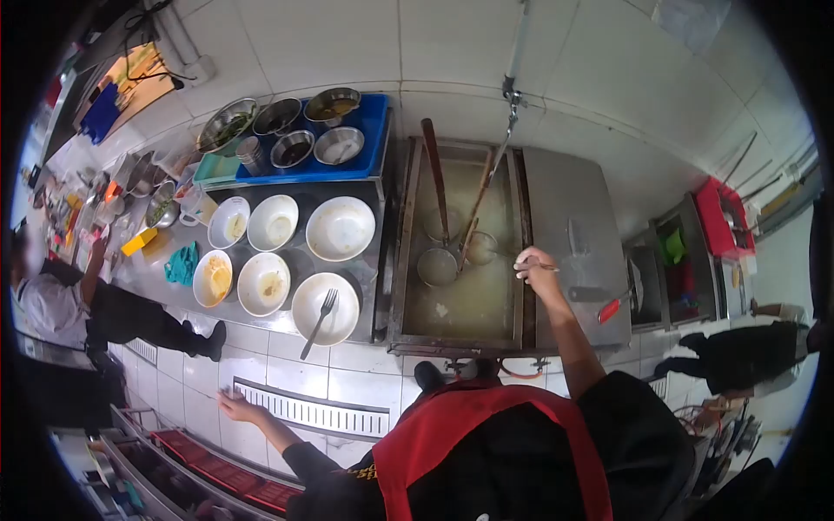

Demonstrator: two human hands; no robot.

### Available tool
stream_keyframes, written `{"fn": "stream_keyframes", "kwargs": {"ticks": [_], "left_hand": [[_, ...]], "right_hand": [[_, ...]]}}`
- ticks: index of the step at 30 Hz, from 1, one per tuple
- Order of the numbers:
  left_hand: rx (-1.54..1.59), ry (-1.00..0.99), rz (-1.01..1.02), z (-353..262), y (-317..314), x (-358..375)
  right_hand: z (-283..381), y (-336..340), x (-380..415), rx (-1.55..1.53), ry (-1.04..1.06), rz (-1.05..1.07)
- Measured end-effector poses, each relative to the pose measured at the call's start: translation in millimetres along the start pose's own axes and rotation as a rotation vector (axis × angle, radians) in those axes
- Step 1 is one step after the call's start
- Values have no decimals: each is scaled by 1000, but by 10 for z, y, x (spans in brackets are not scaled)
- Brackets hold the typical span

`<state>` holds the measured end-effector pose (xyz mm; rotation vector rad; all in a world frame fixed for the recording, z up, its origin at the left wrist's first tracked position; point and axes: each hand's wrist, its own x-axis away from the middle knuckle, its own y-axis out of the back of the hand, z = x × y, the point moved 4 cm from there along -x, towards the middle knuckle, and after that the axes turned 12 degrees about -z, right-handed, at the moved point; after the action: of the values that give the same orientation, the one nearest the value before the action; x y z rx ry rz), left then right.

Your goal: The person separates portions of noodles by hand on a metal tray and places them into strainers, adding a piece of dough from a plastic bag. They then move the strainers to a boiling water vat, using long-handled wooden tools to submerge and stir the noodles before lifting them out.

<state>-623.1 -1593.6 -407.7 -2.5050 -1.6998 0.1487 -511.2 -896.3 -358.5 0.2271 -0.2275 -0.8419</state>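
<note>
My right hand (537, 267) is closed around the thin handle of what looks like a strainer (479, 247). Its round head sits in the cloudy liquid of a rectangular metal vat (519, 321). Beside it, a second round strainer (437, 267) rests in the liquid, and a long wooden handle (434, 169) leans against the vat's far side. My left hand (233, 405) is out to the left above the floor, away from the counter. Its fingers are curled together, and anything between them is too small to make out.
Left of the vat, several white bowls stand on a metal counter, one holding a fork (320, 323). Behind them a blue tray (372, 130) carries metal bowls. A red-handled tool (610, 310) lies right of the vat. One person (65, 304) stands left, another (747, 347) right.
</note>
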Motion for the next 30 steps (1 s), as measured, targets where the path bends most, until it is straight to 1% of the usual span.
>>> {"fn": "stream_keyframes", "kwargs": {"ticks": [2,3,4,5,6,7,8,9,10,11,12,14,15,16,17,18,19,20,22,24,26,27,28,29,30], "left_hand": [[-95,32,-32,703,405,-142],[-157,173,-12,1011,627,-83],[-203,240,28,1464,957,-101],[-361,331,101,1706,1284,24],[-452,425,155,1926,1589,137],[-380,469,206,2115,1853,356],[-437,599,227,2313,2093,558],[-496,727,252,2504,2331,755],[-713,921,284,2415,2378,984],[-789,934,404,2382,2312,1081],[-849,944,516,2382,2226,1199],[-845,911,666,2341,2061,1313],[-787,867,713,2330,1981,1270],[-829,880,586,2236,1799,1256],[-706,855,565,2172,1706,1188],[-725,799,583,2213,1572,1083],[-768,769,611,1974,1427,1077],[-697,707,648,1997,1374,990],[-666,657,594,1776,1287,938],[-613,633,522,1587,1341,1001],[-573,630,467,1365,1565,1146],[-614,619,428,1325,1762,1218],[-540,584,484,1452,2041,1252],[-592,554,507,1431,2328,1347],[-746,552,451,1389,2641,1469]], "right_hand": [[-155,-171,139,-10,75,95],[-155,-265,145,-14,127,147],[21,-270,229,-34,-47,160],[155,-233,261,-46,-39,118],[259,-182,265,-59,-33,75],[319,-149,275,-71,-28,28],[408,-162,301,93,121,-53],[277,-201,259,106,171,18],[25,-266,176,124,226,95],[-90,-325,142,143,287,182],[11,-380,192,197,252,211],[459,-392,274,152,142,181],[683,-370,391,126,74,165],[1004,-320,513,270,158,152],[1372,-255,622,407,247,131],[1710,-205,749,436,263,179],[2001,-151,871,466,276,224],[2262,-112,1007,423,333,296],[2603,-116,1244,342,438,439],[2672,-420,1319,184,686,382],[2651,-831,1216,185,1007,237],[2536,-1108,1011,241,1108,153],[2434,-1367,801,215,1180,65],[2258,-1668,497,202,1216,33],[2134,-1866,252,189,1251,-2]]}}
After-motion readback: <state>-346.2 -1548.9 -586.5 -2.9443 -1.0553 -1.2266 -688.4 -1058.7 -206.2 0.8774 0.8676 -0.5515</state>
